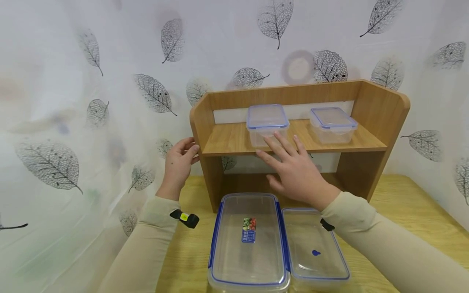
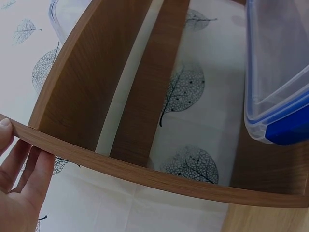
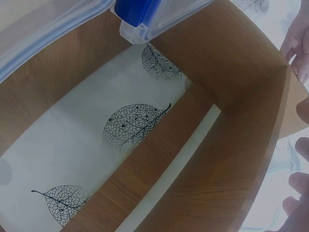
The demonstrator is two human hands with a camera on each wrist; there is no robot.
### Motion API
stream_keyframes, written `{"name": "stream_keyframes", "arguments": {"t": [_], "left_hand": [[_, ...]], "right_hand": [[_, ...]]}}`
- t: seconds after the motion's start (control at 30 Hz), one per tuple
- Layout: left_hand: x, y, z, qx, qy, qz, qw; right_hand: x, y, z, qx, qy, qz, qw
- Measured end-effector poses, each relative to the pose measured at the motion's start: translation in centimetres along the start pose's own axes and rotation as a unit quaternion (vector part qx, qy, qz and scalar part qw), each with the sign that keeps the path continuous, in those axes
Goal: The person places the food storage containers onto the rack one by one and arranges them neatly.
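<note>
My left hand grips the left side panel of a wooden desktop shelf at its front edge. In the left wrist view the thumb and the fingers lie on opposite sides of that panel. My right hand is held with fingers spread in front of the shelf board, nearest to a clear plastic food container with a blue-rimmed lid. In the head view its fingertips overlap this container's lower front; whether they touch is unclear. A second, smaller clear container sits on the board's right side.
A large clear container with blue side clips and a label stands on the wooden table before the shelf. Beside it is another clear container. A leaf-patterned curtain hangs behind and on the left.
</note>
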State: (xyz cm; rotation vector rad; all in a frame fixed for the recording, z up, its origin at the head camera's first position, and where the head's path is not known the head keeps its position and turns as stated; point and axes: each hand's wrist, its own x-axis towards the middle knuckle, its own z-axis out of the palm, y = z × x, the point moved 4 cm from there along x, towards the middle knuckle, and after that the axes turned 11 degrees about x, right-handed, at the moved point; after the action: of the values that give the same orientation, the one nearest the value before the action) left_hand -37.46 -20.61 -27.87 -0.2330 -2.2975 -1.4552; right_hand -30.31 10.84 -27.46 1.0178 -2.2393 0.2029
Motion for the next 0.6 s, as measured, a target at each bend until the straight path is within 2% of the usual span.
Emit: {"name": "stream_keyframes", "arguments": {"t": [0.4, 0.6], "left_hand": [[-0.1, 0.1, 0.0, 0.011, 0.001, -0.005, 0.9999], [-0.1, 0.2, 0.0, 0.019, 0.002, -0.004, 0.9998]], "right_hand": [[-0.6, -0.2, -1.1, 0.008, 0.014, -0.003, 0.9999], [-1.5, 0.0, -1.8, 0.021, 0.015, 0.008, 0.9996]]}}
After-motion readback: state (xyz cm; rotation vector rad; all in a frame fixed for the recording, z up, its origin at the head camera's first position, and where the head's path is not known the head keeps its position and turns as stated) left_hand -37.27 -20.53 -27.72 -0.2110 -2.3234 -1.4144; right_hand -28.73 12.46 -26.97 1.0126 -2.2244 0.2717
